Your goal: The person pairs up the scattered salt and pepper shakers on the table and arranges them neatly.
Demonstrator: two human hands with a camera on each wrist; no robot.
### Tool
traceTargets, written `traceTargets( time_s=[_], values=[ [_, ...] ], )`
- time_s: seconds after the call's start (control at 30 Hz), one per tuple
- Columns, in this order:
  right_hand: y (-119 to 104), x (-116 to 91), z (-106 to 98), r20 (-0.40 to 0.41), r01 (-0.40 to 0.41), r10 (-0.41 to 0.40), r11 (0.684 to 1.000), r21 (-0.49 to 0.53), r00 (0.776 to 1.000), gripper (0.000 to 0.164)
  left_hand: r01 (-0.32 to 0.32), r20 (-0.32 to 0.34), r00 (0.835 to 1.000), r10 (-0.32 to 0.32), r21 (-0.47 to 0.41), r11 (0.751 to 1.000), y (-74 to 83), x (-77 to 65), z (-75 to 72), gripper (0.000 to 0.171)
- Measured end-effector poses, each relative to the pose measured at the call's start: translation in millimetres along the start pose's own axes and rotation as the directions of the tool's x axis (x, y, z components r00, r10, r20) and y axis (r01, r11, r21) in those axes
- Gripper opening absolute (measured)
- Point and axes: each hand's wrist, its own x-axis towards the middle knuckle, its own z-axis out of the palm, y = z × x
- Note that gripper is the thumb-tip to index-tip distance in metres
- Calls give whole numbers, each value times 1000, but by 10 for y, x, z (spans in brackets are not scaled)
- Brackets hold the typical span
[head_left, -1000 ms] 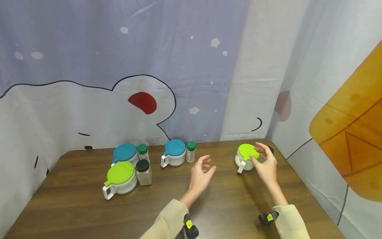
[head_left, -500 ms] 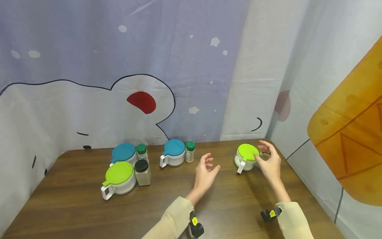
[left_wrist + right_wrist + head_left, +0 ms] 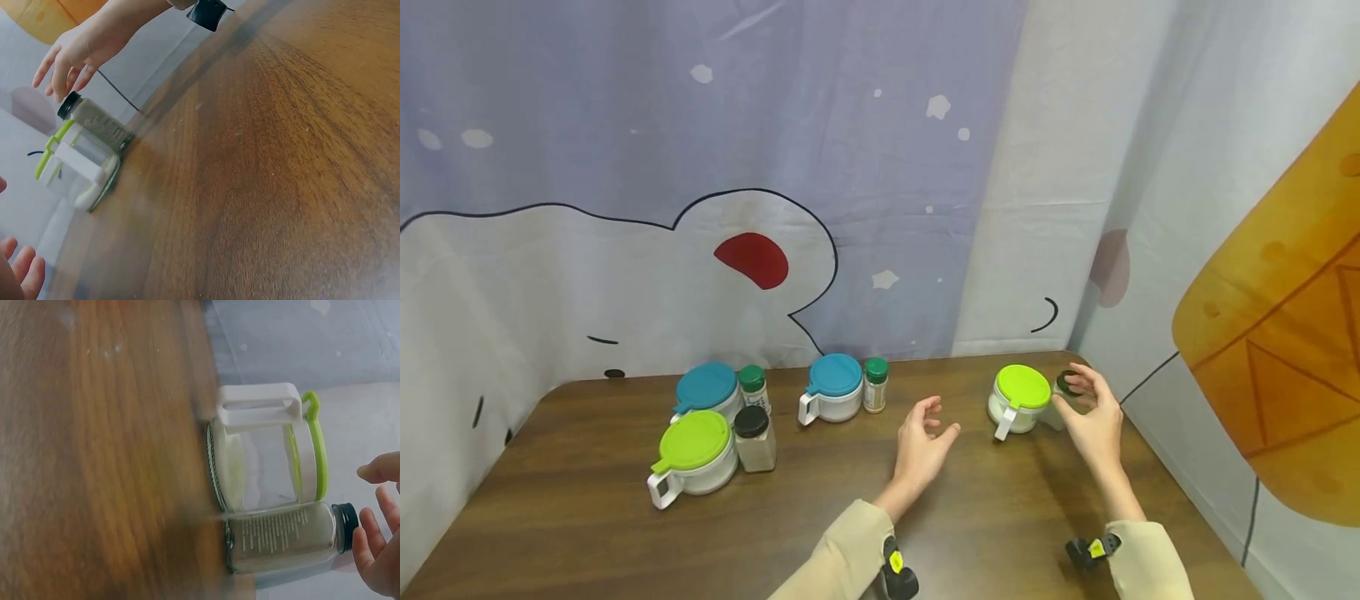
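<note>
My right hand (image 3: 1096,423) is raised beside a spice jar with a black cap (image 3: 281,540), its parted fingers around and just above the cap and its thumb on the near side. Standing against that jar is a clear, white-handled seasoning pot with a lime-green lid (image 3: 1024,387). In the head view the hand covers part of the spice jar. My left hand (image 3: 921,446) hovers over the middle of the table, fingers loosely bent and thumb apart, with nothing in it. Closest to it is a small green-capped shaker (image 3: 876,392).
A blue-lidded pot (image 3: 837,379) stands left of the shaker. Farther left are another blue-lidded pot (image 3: 707,387), a lime-lidded pot (image 3: 696,442), a second green-capped shaker (image 3: 754,387) and a black-capped jar (image 3: 756,446). A patterned curtain (image 3: 880,208) lines the wooden table's back edge.
My right hand has moved right, away from the lime lid to the black-capped spice jar, which shows more now. My left hand has shifted slightly right.
</note>
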Motion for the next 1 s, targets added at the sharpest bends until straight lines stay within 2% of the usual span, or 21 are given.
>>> traceTargets(
  time_s=[0.2,0.5,0.83,1.0],
  values=[
    [246,20,-43,-34,-8,7,999,-32,999,53,10,30,999,-10,2,1000,0,-1,119,46],
    [307,55,-89,-57,-21,17,997,-70,998,59,1,61,998,-2,9,1000,-27,36,275,47],
    [443,105,-124,10,-92,93,993,-75,996,68,14,86,996,-14,6,1000,-35,111,422,52],
    [482,115,-112,50,-143,146,988,-58,988,70,62,85,994,-62,6,998,-21,138,521,52]
  ],
)
